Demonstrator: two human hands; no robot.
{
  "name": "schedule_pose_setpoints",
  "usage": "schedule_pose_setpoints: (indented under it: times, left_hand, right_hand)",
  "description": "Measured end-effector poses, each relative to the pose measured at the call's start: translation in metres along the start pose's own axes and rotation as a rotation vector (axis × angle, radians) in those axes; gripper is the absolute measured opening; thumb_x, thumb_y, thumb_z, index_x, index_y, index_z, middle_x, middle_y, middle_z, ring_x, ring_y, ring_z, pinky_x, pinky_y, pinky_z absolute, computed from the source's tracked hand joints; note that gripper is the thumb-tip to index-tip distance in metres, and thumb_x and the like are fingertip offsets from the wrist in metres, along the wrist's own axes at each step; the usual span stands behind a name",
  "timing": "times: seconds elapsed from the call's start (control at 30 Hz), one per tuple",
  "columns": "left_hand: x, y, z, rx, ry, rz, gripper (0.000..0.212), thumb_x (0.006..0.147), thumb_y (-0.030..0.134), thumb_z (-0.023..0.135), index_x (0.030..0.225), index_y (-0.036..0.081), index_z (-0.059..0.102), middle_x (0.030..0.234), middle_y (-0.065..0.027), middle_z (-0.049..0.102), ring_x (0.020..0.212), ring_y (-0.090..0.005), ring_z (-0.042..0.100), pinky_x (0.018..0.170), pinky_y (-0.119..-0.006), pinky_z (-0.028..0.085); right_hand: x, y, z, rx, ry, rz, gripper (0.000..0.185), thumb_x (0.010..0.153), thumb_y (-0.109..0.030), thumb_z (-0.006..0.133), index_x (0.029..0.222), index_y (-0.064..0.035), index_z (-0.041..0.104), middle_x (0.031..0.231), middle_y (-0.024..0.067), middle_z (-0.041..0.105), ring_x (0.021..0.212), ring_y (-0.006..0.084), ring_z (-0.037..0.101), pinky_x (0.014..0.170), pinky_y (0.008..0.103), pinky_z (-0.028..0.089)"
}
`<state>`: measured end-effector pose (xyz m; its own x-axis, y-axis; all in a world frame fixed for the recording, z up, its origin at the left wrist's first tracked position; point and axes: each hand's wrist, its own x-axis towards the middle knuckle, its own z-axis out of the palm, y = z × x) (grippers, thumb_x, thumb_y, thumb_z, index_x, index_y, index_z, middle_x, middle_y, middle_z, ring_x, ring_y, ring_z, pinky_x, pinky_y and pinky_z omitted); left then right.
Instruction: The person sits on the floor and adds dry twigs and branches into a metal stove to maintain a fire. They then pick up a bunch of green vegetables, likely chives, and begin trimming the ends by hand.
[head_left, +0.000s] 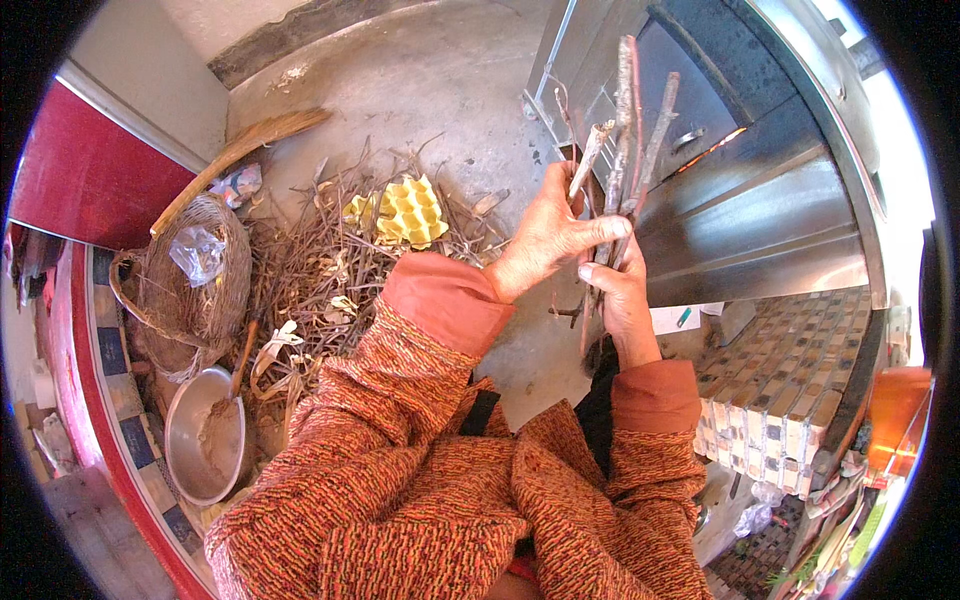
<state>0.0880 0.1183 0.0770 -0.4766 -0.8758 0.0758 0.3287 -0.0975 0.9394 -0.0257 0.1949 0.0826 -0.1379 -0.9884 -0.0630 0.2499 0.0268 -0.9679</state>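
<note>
A bundle of several dry sticks (621, 150) rises in front of me, its upper ends fanned apart. My left hand (559, 225) grips it from the left, the thumb laid across the sticks. Just below and to the right, my right hand (621, 289) wraps the lower part, its thumb pressed on the bark. A short, thick broken stick (591, 159) slants out by my left fingers. Thin twig ends hang beneath my hands. Left of them, a heap of twigs (322, 270) covers the floor, with a yellow egg tray (409, 214) on top.
A wicker basket (225, 277) holding a clear plastic bag (198, 255) stands at the left, near a straw broom (240, 161). Below it sits a metal basin (180, 450). A metal-fronted stove (757, 217) and a tiled block (772, 375) flank my right side.
</note>
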Motion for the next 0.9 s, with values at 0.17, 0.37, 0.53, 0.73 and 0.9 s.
schedule_pose_setpoints:
  times: [0.17,0.37,0.53,0.73,0.9]
  left_hand:
    - [0.000,-0.004,0.006,0.131,-0.048,0.007,0.087,0.056,0.020,0.085,0.122,0.000,0.031,0.108,-0.0114,0.047,0.096,-0.0166,0.049,0.085,-0.031,0.042]
    - [-0.002,-0.011,0.005,0.084,-0.115,-0.002,0.059,0.065,0.012,0.077,0.112,-0.001,0.044,0.094,-0.0067,0.054,0.086,-0.0141,0.051,0.078,-0.030,0.044]
    - [-0.006,-0.007,0.004,0.023,-0.182,-0.008,0.036,0.078,0.009,0.066,0.108,0.000,0.050,0.090,-0.0004,0.055,0.083,-0.0103,0.050,0.077,-0.027,0.044]
    - [-0.005,-0.011,0.006,0.553,-0.018,0.205,0.045,0.072,0.034,0.071,0.091,-0.001,0.048,0.072,-0.0133,0.053,0.066,-0.0275,0.053,0.062,-0.037,0.043]
    - [-0.007,-0.002,0.010,0.540,0.027,0.235,0.061,0.060,0.037,0.080,0.089,-0.003,0.044,0.074,-0.0180,0.051,0.069,-0.0341,0.052,0.062,-0.039,0.043]
  right_hand:
    - [0.001,0.000,0.002,-0.048,-0.012,-0.073,0.061,0.061,0.009,0.062,0.119,-0.0031,0.047,0.107,0.0046,0.057,0.096,0.0140,0.055,0.085,0.0266,0.043]
    - [0.007,0.018,-0.005,-0.247,-0.042,-0.194,0.088,0.060,0.007,0.063,0.137,-0.0046,0.023,0.124,0.0073,0.044,0.112,0.0178,0.044,0.094,0.0290,0.036]
    - [0.009,0.020,-0.009,-0.366,-0.049,-0.226,0.089,0.058,0.005,0.063,0.137,-0.0040,0.024,0.120,0.0065,0.046,0.108,0.0169,0.046,0.094,0.0284,0.035]
    - [0.002,0.026,-0.011,-0.170,-0.028,-0.069,0.073,0.066,0.008,0.060,0.132,-0.0041,0.031,0.115,0.0061,0.048,0.103,0.0156,0.049,0.087,0.0298,0.041]
    - [0.000,0.030,-0.005,-0.052,-0.006,-0.053,0.085,0.074,0.007,0.058,0.142,-0.0089,0.010,0.131,0.0073,0.039,0.115,0.0179,0.043,0.096,0.0316,0.036]
